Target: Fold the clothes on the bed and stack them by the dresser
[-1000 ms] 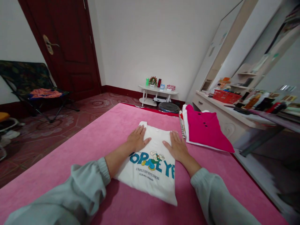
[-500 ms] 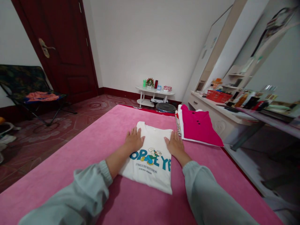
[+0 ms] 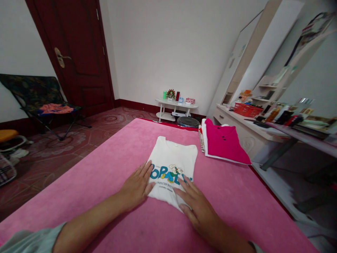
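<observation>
A folded white T-shirt (image 3: 172,158) with a blue cartoon print lies on the pink bed cover (image 3: 110,158). My left hand (image 3: 137,186) rests flat at the shirt's near left corner, fingers stretched out and reaching onto the cloth. My right hand (image 3: 195,205) lies flat over the shirt's near right corner, fingers spread. Neither hand holds anything.
A stack of folded clothes with a magenta shirt (image 3: 223,144) on top sits at the bed's far right. A white dresser (image 3: 244,131) with a red basket stands to the right. A folding chair (image 3: 37,102), a dark red door (image 3: 79,56) and a small white table (image 3: 176,105) stand beyond.
Both hands slid back from the shirt's upper part to its near edge. My sleeves have drawn back, baring my forearms.
</observation>
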A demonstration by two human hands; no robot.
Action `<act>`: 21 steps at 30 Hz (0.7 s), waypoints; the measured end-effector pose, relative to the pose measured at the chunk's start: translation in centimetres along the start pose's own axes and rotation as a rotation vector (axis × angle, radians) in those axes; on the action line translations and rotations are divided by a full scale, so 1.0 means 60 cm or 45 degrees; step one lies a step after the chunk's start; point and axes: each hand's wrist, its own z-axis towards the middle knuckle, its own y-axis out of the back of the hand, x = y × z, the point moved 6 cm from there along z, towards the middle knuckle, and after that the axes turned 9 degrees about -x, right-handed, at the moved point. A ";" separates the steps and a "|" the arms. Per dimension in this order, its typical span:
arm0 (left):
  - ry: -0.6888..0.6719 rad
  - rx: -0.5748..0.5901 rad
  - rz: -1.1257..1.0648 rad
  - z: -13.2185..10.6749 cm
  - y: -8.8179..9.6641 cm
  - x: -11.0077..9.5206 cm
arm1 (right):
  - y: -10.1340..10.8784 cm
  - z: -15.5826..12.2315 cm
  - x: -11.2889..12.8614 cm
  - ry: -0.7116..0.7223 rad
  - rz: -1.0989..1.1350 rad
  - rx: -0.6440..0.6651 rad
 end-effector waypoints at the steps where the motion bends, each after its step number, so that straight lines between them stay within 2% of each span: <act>1: -0.019 -0.011 -0.029 -0.012 0.007 0.000 | 0.006 -0.012 0.011 0.029 0.024 -0.011; 4: -0.019 -0.086 -0.145 -0.036 0.030 0.005 | 0.031 -0.031 0.023 -0.033 0.099 -0.094; 8: 0.147 -0.163 -0.391 -0.029 0.050 0.028 | 0.061 -0.010 -0.024 -0.353 0.171 -0.254; 10: 0.342 -0.173 -0.533 -0.013 0.047 0.051 | 0.064 0.013 -0.064 -0.530 0.228 -0.339; 12: 0.553 -0.144 -0.635 0.003 0.033 0.074 | 0.053 0.036 -0.101 -0.734 0.351 -0.360; 14: 0.685 -0.069 -0.711 0.017 0.016 0.088 | 0.035 0.052 -0.124 -0.921 0.447 -0.354; 15: 0.710 -0.039 -0.742 0.022 0.008 0.089 | 0.027 0.059 -0.127 -0.958 0.452 -0.362; 17: 0.688 -0.045 -0.783 0.031 0.003 0.084 | 0.018 0.071 -0.118 -0.913 0.394 -0.423; 21: 0.445 -0.160 -0.848 0.027 0.022 0.043 | 0.005 0.075 -0.086 -0.695 0.471 -0.487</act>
